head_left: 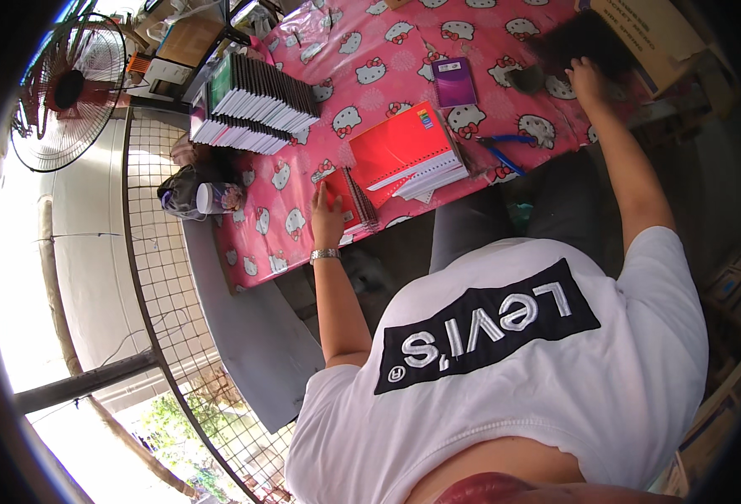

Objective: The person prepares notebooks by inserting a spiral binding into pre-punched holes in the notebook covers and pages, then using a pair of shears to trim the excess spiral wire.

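My left hand (328,220) lies with its fingers spread on the cover of a short stack of small red spiral notebooks (357,202) at the table's near edge. To the right of it is a larger pile of red-covered sheets (404,151), with punched holes along the near side and some pages slightly askew. At the far right, my right hand (587,82) reaches to the edge of a dark heap of fine black strands (584,42). Its fingers look parted; whether a strand is between them is too small to tell.
A purple notebook (455,82) and blue-handled pliers (505,153) lie on the pink patterned tablecloth (370,63). Stacked spiral notebooks (253,101) stand at the left, near a white-lidded jar (219,198) and a fan (70,88). A cardboard box (639,38) sits far right.
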The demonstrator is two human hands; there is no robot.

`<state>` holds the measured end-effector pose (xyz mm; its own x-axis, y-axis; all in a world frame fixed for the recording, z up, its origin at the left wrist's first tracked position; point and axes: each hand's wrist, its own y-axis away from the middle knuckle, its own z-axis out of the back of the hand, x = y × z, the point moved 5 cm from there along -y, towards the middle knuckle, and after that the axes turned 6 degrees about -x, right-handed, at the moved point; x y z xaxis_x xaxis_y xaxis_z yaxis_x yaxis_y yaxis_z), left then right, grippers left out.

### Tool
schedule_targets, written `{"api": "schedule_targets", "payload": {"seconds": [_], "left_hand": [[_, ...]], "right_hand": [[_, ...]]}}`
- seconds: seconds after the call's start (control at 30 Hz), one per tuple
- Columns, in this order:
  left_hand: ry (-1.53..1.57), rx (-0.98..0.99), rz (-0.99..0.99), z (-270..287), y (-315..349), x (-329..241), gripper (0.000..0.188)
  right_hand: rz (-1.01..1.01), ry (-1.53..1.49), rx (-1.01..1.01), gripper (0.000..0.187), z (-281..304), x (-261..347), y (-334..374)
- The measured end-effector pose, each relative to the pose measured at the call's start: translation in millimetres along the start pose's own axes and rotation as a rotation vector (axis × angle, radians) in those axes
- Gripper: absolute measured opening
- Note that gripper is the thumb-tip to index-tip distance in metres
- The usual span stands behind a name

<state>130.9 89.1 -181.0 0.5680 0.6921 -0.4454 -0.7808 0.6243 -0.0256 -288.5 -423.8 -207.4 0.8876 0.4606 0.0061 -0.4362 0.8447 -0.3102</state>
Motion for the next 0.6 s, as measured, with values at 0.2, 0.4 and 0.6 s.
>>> {"api": "schedule_targets", "payload": {"seconds": [0.2, 0.4, 0.6], "left_hand": [[0.021, -0.182, -0.117, 26.8, -12.4, -21.9, 0.045], [0.075, -0.206, -0.873, 87.6, 44.5, -267.2, 0.033], [0.017, 0.072, -0.966, 70.3, 33.3, -286.4, 0.026]], "right_hand": [[0.029, -0.122, -0.041, 0.024, 8.1, 17.3, -8.1], [0.011, -0.115, 0.178, 0.031, -4.8, 12.6, -25.9], [-0.217, -0.673, -0.250, 0.032, 24.4, -7.2, -23.8]]}}
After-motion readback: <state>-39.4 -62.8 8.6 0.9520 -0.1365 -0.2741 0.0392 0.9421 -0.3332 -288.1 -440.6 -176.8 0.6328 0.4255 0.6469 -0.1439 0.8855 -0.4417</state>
